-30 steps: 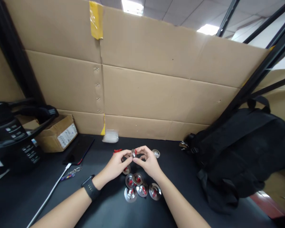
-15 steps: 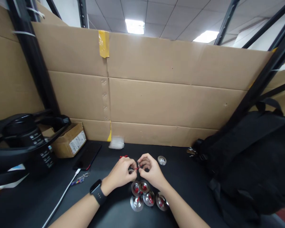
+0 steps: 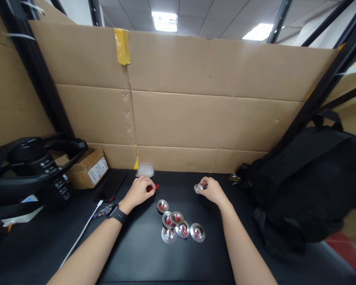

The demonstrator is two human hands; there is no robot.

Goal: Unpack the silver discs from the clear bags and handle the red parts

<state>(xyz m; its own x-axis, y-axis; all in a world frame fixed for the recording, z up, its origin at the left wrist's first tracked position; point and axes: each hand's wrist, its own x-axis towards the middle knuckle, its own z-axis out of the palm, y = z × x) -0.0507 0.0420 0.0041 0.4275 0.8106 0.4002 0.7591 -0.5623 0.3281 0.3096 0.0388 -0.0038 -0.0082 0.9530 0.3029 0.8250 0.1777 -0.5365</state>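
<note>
1. Left hand (image 3: 138, 190) lay on the black bench (image 3: 166, 261), far left of the discs, fingers closed on a small red piece (image 3: 152, 187) that showed beyond the fingertips.
2. Right hand (image 3: 212, 190) rested further right, well apart from the left, fingers pinched on a lone silver disc (image 3: 199, 187) at the bench's far edge.
3. Between the two hands, nearer the wearer, sat a cluster of discs (image 3: 178, 225): six silver pieces, most with red centres, some touching or overlapping.
4. Topmost of them, a single disc with red centre (image 3: 162, 206), stood just apart from the rest, below the left hand.
5. Wore a black watch (image 3: 117, 214) on the left wrist.
6. Beside that wrist lay keys (image 3: 102, 211) and a white cable (image 3: 80, 237), with a dark phone (image 3: 111, 185) just behind.
7. Behind the left hand, against the cardboard wall (image 3: 195, 118), lay a small clear bag (image 3: 144, 170).
8. Far left: a cardboard box (image 3: 89, 168) and a black appliance (image 3: 32, 166).
9. Right side: a black backpack (image 3: 308, 186), leaning on a dark frame.
</note>
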